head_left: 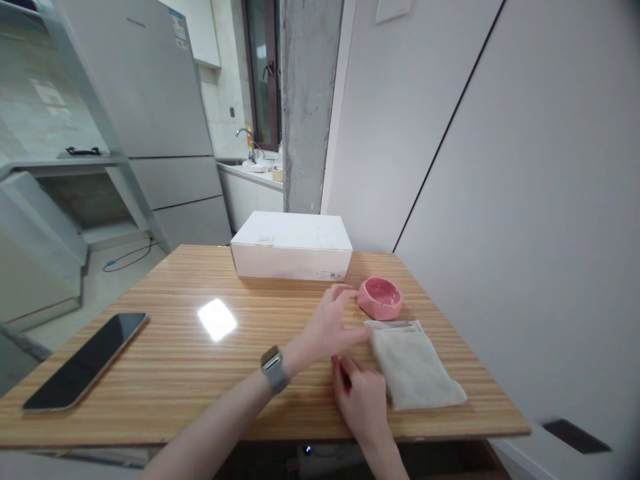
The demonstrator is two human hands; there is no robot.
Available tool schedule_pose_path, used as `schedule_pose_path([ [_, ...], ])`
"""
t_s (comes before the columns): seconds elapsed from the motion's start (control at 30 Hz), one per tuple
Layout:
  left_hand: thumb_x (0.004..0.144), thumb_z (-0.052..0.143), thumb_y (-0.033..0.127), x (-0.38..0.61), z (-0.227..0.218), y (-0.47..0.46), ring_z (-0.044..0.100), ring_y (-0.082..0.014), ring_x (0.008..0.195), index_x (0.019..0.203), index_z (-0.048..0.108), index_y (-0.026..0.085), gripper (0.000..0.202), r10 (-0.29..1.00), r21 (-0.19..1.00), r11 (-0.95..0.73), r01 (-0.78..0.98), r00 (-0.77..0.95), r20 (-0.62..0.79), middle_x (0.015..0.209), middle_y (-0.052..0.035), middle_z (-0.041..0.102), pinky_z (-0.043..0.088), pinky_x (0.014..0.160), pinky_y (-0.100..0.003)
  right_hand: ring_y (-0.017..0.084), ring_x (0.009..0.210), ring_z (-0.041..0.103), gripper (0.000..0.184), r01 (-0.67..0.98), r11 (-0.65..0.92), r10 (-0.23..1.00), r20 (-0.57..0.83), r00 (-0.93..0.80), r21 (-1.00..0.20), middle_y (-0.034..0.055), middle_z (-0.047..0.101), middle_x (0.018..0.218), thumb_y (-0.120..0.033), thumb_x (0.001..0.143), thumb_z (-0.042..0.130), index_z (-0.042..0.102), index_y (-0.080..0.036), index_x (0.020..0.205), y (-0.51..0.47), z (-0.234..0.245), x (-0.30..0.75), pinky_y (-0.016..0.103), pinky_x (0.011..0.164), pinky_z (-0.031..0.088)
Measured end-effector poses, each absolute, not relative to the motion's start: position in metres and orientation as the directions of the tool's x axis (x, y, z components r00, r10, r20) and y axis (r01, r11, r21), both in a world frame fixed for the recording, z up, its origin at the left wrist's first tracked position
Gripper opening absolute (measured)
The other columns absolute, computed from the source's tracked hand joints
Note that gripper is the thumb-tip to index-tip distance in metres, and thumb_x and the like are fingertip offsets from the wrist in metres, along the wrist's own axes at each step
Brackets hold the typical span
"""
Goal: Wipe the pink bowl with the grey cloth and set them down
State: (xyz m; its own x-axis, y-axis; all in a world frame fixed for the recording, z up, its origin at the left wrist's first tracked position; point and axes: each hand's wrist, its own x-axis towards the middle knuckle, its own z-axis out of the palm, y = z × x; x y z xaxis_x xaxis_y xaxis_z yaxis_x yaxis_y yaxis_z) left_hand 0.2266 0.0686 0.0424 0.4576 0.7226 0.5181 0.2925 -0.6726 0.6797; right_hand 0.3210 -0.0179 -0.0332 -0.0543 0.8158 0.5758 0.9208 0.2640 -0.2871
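My left hand [333,327], with a watch [273,367] on its wrist, reaches over the table with fingers spread. Its fingertips are at the left edge of a glossy pink ashtray-like bowl [380,299]; whether they touch it I cannot tell. The thumb points at the upper left corner of a folded pale grey cloth [415,367], which lies flat in front of the bowl. Just left of the cloth, my right hand [361,398] rests low over the tabletop with curled fingers. What it holds, if anything, is hidden.
A white box [293,261] stands at the back of the wood-grain table [200,373]. A dark-screened phone [87,363] lies at the left edge. A white wall [480,220] borders the right side. Behind are a fridge [135,87] and a sink counter with a tap [251,143].
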Motion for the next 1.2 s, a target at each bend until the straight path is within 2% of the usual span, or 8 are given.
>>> schedule_pose_path([
  [0.1, 0.058, 0.076, 0.044, 0.280, 0.030, 0.097, 0.039, -0.0292, 0.122, 0.128, 0.040, 0.021, 0.082, 0.778, 0.749, -0.600, 0.280, 0.424, 0.465, 0.128, -0.0137, 0.042, 0.033, 0.102, -0.043, 0.011, 0.047, 0.052, 0.037, 0.915, 0.296, 0.772, 0.632, -0.062, -0.272, 0.0001, 0.055, 0.051, -0.022, 0.093, 0.037, 0.052, -0.019, 0.059, -0.017, -0.034, 0.320, 0.027, 0.051, 0.025],
  [0.23, 0.047, 0.078, 0.055, 0.329, 0.011, 0.120, 0.038, -0.0362, 0.121, 0.135, 0.031, 0.017, 0.107, 0.868, 0.773, -0.465, 0.431, 0.393, 0.303, 0.133, -0.0189, 0.036, 0.034, 0.099, -0.048, 0.010, 0.048, 0.048, 0.037, 0.873, 0.385, 0.730, 0.677, -0.091, -0.298, -0.0017, 0.049, 0.051, -0.019, 0.092, 0.037, 0.047, -0.020, 0.056, -0.019, -0.033, 0.320, 0.028, 0.052, 0.025],
  [0.43, 0.062, 0.069, 0.055, 0.332, 0.012, 0.117, 0.049, -0.0319, 0.111, 0.129, 0.041, 0.022, 0.080, 0.894, 0.786, -0.441, 0.434, 0.288, 0.343, 0.124, -0.0156, 0.048, 0.041, 0.091, -0.042, 0.010, 0.048, 0.043, 0.036, 0.853, 0.417, 0.703, 0.707, -0.083, -0.314, -0.0030, 0.045, 0.051, -0.018, 0.092, 0.040, 0.043, -0.020, 0.056, -0.024, -0.031, 0.323, 0.028, 0.052, 0.024],
  [0.67, 0.058, 0.077, 0.038, 0.220, 0.033, 0.108, 0.059, -0.0224, 0.103, 0.131, 0.038, 0.023, 0.084, 0.899, 0.857, -0.438, 0.273, 0.145, 0.413, 0.116, -0.0080, 0.060, 0.045, 0.091, -0.037, 0.009, 0.048, 0.041, 0.036, 0.840, 0.446, 0.707, 0.697, -0.118, -0.310, -0.0037, 0.043, 0.051, -0.019, 0.092, 0.042, 0.043, -0.020, 0.055, -0.024, -0.031, 0.322, 0.027, 0.052, 0.026],
  [0.8, 0.062, 0.075, 0.042, 0.133, 0.039, 0.107, 0.062, -0.0204, 0.101, 0.132, 0.037, 0.026, 0.081, 0.919, 0.857, -0.314, 0.408, -0.097, 0.383, 0.114, -0.0050, 0.064, 0.048, 0.088, -0.033, 0.009, 0.048, 0.042, 0.036, 0.840, 0.453, 0.700, 0.702, -0.130, -0.297, -0.0034, 0.045, 0.051, -0.019, 0.092, 0.043, 0.044, -0.020, 0.056, -0.023, -0.032, 0.321, 0.027, 0.053, 0.026],
  [0.93, 0.057, 0.074, 0.053, 0.063, 0.028, 0.115, 0.062, -0.0245, 0.099, 0.129, 0.041, 0.026, 0.083, 0.854, 0.746, -0.084, 0.661, -0.338, 0.396, 0.111, -0.0053, 0.065, 0.049, 0.083, -0.035, 0.009, 0.048, 0.044, 0.037, 0.850, 0.435, 0.710, 0.693, -0.121, -0.297, -0.0026, 0.048, 0.051, -0.021, 0.093, 0.040, 0.046, -0.019, 0.056, -0.021, -0.034, 0.319, 0.026, 0.053, 0.026],
  [1.1, 0.059, 0.071, 0.054, 0.021, 0.007, 0.131, 0.062, -0.0250, 0.097, 0.126, 0.043, 0.023, 0.079, 0.847, 0.686, 0.016, 0.727, -0.375, 0.377, 0.108, -0.0066, 0.065, 0.048, 0.082, -0.035, 0.012, 0.054, 0.049, 0.033, 0.860, 0.337, 0.794, 0.606, -0.041, -0.383, -0.0008, 0.052, 0.058, -0.027, 0.094, 0.039, 0.050, -0.020, 0.064, -0.024, -0.030, 0.325, 0.024, 0.056, 0.032],
  [1.2, 0.060, 0.071, 0.052, 0.016, 0.001, 0.135, 0.060, -0.0254, 0.100, 0.126, 0.043, 0.021, 0.078, 0.866, 0.675, 0.015, 0.738, -0.347, 0.359, 0.110, -0.0077, 0.063, 0.047, 0.084, -0.035, 0.018, 0.071, 0.055, 0.027, 0.926, 0.169, 0.805, 0.590, 0.068, -0.337, 0.0047, 0.057, 0.075, -0.035, 0.094, 0.037, 0.054, -0.021, 0.080, -0.035, -0.025, 0.341, 0.029, 0.066, 0.039],
])
